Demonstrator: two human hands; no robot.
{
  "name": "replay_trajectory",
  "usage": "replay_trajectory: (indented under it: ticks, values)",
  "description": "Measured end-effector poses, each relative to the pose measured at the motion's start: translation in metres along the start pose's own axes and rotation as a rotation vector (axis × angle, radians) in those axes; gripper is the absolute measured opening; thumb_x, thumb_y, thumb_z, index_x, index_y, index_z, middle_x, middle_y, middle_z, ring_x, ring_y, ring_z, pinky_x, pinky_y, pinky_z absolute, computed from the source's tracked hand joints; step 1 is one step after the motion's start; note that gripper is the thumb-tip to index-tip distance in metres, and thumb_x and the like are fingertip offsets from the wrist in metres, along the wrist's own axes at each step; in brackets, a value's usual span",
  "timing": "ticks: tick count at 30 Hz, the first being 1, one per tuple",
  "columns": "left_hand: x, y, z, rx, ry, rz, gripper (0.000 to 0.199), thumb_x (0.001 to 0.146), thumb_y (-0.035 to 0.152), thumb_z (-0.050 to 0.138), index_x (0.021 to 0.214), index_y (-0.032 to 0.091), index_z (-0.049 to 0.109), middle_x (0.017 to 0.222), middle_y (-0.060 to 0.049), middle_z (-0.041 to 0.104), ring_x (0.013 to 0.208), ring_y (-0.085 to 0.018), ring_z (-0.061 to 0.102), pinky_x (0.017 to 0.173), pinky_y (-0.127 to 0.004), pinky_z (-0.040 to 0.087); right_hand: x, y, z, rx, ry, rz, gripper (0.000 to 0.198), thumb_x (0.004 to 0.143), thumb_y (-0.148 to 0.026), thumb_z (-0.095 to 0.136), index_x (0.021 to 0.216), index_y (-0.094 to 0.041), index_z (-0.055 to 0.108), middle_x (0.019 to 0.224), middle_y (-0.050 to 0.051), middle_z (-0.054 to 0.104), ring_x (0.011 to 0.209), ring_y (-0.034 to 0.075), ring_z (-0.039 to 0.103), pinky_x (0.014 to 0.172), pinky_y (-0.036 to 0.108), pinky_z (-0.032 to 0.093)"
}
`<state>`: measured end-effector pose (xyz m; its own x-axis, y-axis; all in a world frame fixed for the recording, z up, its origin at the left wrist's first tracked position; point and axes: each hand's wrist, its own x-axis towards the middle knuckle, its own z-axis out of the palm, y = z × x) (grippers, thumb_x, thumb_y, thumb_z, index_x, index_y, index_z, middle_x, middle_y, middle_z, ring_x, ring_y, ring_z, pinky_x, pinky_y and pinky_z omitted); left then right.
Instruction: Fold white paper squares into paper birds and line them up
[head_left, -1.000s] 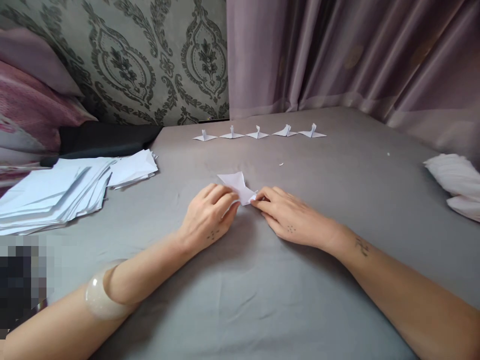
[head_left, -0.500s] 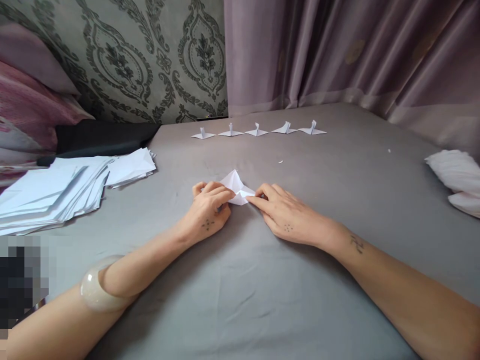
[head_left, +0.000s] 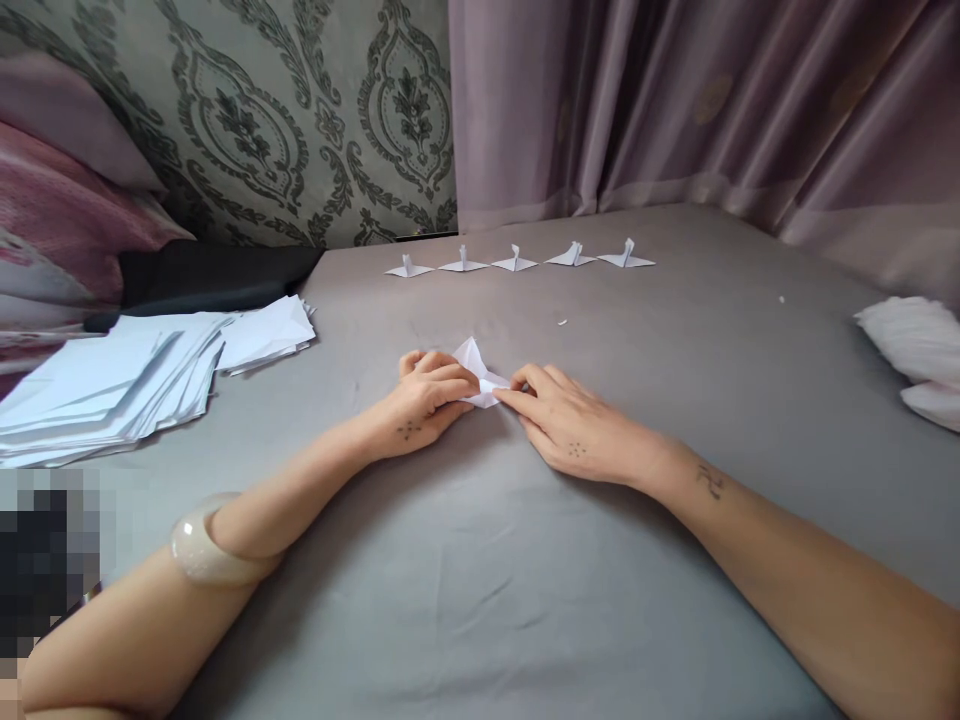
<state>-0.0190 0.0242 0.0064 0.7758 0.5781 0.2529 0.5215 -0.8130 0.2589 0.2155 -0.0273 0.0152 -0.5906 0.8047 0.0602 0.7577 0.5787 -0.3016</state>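
A small sheet of folded white paper [head_left: 472,357] lies on the grey cloth between my hands, one pointed flap standing up at the back. From the left, my left hand [head_left: 435,395] grips its edge, with the fingers over the paper and the thumb low at the near side. My right hand [head_left: 559,415] pinches the right corner between thumb and index finger. The fingers hide part of the folds.
Several folded paper cranes [head_left: 515,260] stand in a row at the back. Stacks of white paper sheets [head_left: 112,380] lie at the left, near a black cloth [head_left: 217,280]. A white bundle [head_left: 911,340] rests at the right, and a paper scrap [head_left: 562,322] lies behind my hands.
My left hand has shifted a little to the right and its fingers lie further over the paper, covering more of its left side. My right hand keeps its pinch almost in place.
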Motion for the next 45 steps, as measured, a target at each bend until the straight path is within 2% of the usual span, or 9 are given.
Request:
replay_trajectory:
  ticks: [7,11,13,15,20,27,33,38,45]
  values:
    - [0.006,-0.004,-0.002,0.266,0.082,0.159,0.023,0.096,0.018,0.043,0.104,0.026,0.063,0.118,-0.006,0.062,0.111,-0.023,0.047,0.098,-0.044,0.027,0.000,-0.004,0.003,-0.112,0.021,-0.016,0.044,0.090,-0.012,0.035,0.130,-0.021,0.050,0.115,0.011,0.051,0.101,0.022,0.047,0.090,0.039,0.042]
    - [0.006,0.007,0.002,0.422,0.274,0.053,0.035,0.093,0.030,0.051,0.128,0.027,0.051,0.136,-0.012,0.047,0.125,-0.028,0.038,0.104,-0.047,0.023,-0.001,-0.008,0.002,-0.160,0.004,-0.008,0.043,0.091,-0.013,0.036,0.130,-0.019,0.052,0.117,0.014,0.051,0.106,0.025,0.046,0.092,0.042,0.041]
    - [0.004,0.013,0.005,0.481,0.353,0.015,0.038,0.093,0.032,0.053,0.129,0.025,0.049,0.135,-0.013,0.046,0.125,-0.029,0.038,0.103,-0.046,0.024,-0.002,-0.009,0.001,-0.157,-0.008,0.001,0.042,0.091,-0.014,0.036,0.129,-0.018,0.053,0.118,0.014,0.051,0.107,0.026,0.046,0.092,0.043,0.042]
    - [0.001,0.017,0.008,0.516,0.386,0.024,0.028,0.093,0.026,0.051,0.121,0.027,0.053,0.126,-0.011,0.052,0.118,-0.026,0.043,0.099,-0.044,0.028,-0.003,-0.010,0.000,-0.136,-0.018,0.003,0.042,0.091,-0.014,0.037,0.129,-0.018,0.054,0.119,0.014,0.051,0.107,0.026,0.046,0.092,0.043,0.042]
    - [-0.003,0.021,0.011,0.465,0.216,0.125,0.027,0.093,0.008,0.042,0.101,0.025,0.062,0.104,-0.006,0.062,0.098,-0.020,0.050,0.083,-0.037,0.032,-0.005,-0.011,-0.007,-0.075,-0.056,0.016,0.038,0.093,-0.016,0.036,0.125,-0.020,0.056,0.121,0.013,0.051,0.109,0.025,0.047,0.094,0.043,0.042]
    - [-0.004,0.016,0.015,0.442,0.106,0.222,0.028,0.098,0.013,0.037,0.113,0.017,0.060,0.106,-0.009,0.066,0.099,-0.021,0.052,0.086,-0.037,0.031,-0.007,-0.015,-0.017,-0.038,-0.101,0.113,0.038,0.094,-0.019,0.035,0.124,-0.024,0.058,0.113,0.012,0.051,0.103,0.023,0.050,0.089,0.040,0.043]
    - [-0.006,0.018,0.012,0.422,-0.008,0.196,0.033,0.100,0.018,0.031,0.122,0.017,0.056,0.108,-0.011,0.066,0.100,-0.022,0.051,0.085,-0.038,0.032,-0.011,-0.006,-0.025,-0.034,-0.150,0.174,0.039,0.093,-0.023,0.040,0.127,-0.029,0.058,0.100,0.009,0.053,0.091,0.022,0.055,0.075,0.036,0.045]
    - [-0.002,0.022,0.008,0.362,-0.088,0.135,0.039,0.094,0.009,0.035,0.127,0.018,0.053,0.106,-0.010,0.063,0.099,-0.023,0.049,0.080,-0.038,0.032,-0.012,-0.002,-0.032,-0.022,-0.202,0.184,0.040,0.093,-0.022,0.040,0.128,-0.032,0.056,0.098,0.007,0.053,0.089,0.021,0.057,0.072,0.034,0.045]
    - [0.005,0.029,0.013,0.383,-0.086,0.074,0.047,0.090,0.006,0.036,0.132,0.021,0.051,0.095,-0.010,0.055,0.091,-0.024,0.047,0.077,-0.038,0.032,-0.012,0.000,-0.037,-0.001,-0.237,0.184,0.038,0.092,-0.022,0.041,0.124,-0.033,0.059,0.096,0.005,0.055,0.081,0.019,0.058,0.066,0.031,0.043]
